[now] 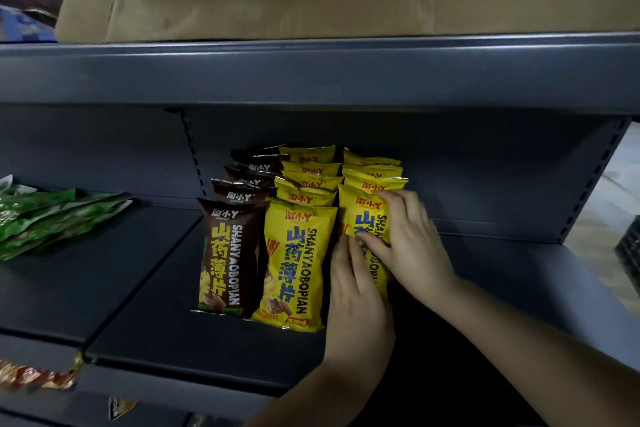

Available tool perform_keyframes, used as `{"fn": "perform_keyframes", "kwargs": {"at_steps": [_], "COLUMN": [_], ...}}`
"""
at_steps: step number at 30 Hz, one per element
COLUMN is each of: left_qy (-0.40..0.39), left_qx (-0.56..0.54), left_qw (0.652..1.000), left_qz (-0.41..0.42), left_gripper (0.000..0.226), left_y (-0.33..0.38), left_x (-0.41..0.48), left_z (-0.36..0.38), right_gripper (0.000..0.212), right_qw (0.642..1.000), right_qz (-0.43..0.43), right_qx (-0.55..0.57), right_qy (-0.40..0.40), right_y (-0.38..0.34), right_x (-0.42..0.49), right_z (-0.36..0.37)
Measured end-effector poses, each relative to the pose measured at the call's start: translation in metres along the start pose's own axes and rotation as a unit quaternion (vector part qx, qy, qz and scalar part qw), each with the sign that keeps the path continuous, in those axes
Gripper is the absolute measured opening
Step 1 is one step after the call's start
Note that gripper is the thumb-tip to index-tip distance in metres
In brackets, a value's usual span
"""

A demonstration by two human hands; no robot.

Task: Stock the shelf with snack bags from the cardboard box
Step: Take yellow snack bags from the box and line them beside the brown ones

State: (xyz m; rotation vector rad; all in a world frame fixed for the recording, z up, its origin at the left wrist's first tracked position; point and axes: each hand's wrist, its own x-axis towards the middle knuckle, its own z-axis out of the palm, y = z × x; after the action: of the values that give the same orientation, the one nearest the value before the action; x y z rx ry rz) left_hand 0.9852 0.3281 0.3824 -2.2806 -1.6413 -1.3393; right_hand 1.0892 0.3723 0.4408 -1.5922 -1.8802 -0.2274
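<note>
Meanwhile, both hands meet on the front yellow snack bag (363, 215) of the row at 3 o'clock on the dark shelf (207, 340). The right hand (412, 243) presses flat on the bag's face, its grip released, fingers spread over the print. The left hand (358, 302) lies against the bag's lower left edge, fingers extended, its grip likewise unclenched. Just beside, at 9 o'clock of that row, stands a second yellow row (294, 267), then a brown row (227, 253). Green packets (45, 218) lie flat well apart at 9 o'clock. A cardboard box (311, 7) sits on the shelf above at 12 o'clock.
</note>
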Motion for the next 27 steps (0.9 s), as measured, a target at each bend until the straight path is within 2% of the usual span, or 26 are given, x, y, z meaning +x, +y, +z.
{"fn": "perform_keyframes", "kwargs": {"at_steps": [2, 4, 7, 10, 14, 16, 19, 22, 27], "left_qy": [0.018, 0.033, 0.018, -0.021, -0.056, -0.058, -0.057, -0.061, -0.079], "left_qx": [-0.005, 0.027, 0.136, 0.217, 0.248, 0.249, 0.237, 0.23, 0.228], "left_qw": [0.996, 0.988, 0.978, 0.964, 0.955, 0.954, 0.958, 0.961, 0.96], "left_qz": [0.09, 0.151, 0.16, 0.15, 0.154, 0.158, 0.151, 0.142, 0.145], "left_gripper": [0.058, 0.056, 0.069, 0.069, 0.072, 0.074, 0.08, 0.08, 0.074], "left_y": [-0.001, -0.015, -0.05, -0.077, -0.092, -0.094, -0.095, -0.094, -0.09], "left_x": [-0.004, -0.005, 0.0, 0.004, 0.013, 0.018, 0.021, 0.021, 0.025], "left_z": [-0.018, -0.037, -0.057, -0.06, -0.053, -0.052, -0.051, -0.049, -0.049], "right_gripper": [0.071, 0.064, 0.045, 0.041, 0.038, 0.038, 0.033, 0.026, 0.019], "right_qw": [1.0, 0.999, 0.993, 0.994, 0.985, 0.98, 0.974, 0.981, 0.998], "right_qz": [0.016, -0.003, -0.089, -0.107, -0.075, -0.051, 0.005, 0.019, -0.02], "right_qx": [-0.025, -0.039, -0.004, 0.016, -0.047, -0.041, 0.026, 0.052, 0.023], "right_qy": [-0.001, 0.035, 0.078, 0.001, -0.15, -0.186, -0.227, -0.187, -0.061], "right_y": [-0.004, -0.012, -0.033, -0.068, -0.098, -0.102, -0.104, -0.104, -0.098], "right_x": [-0.001, -0.001, 0.006, 0.022, 0.043, 0.054, 0.068, 0.07, 0.051], "right_z": [-0.002, -0.007, -0.014, -0.017, -0.011, -0.009, -0.013, -0.012, 0.01]}}
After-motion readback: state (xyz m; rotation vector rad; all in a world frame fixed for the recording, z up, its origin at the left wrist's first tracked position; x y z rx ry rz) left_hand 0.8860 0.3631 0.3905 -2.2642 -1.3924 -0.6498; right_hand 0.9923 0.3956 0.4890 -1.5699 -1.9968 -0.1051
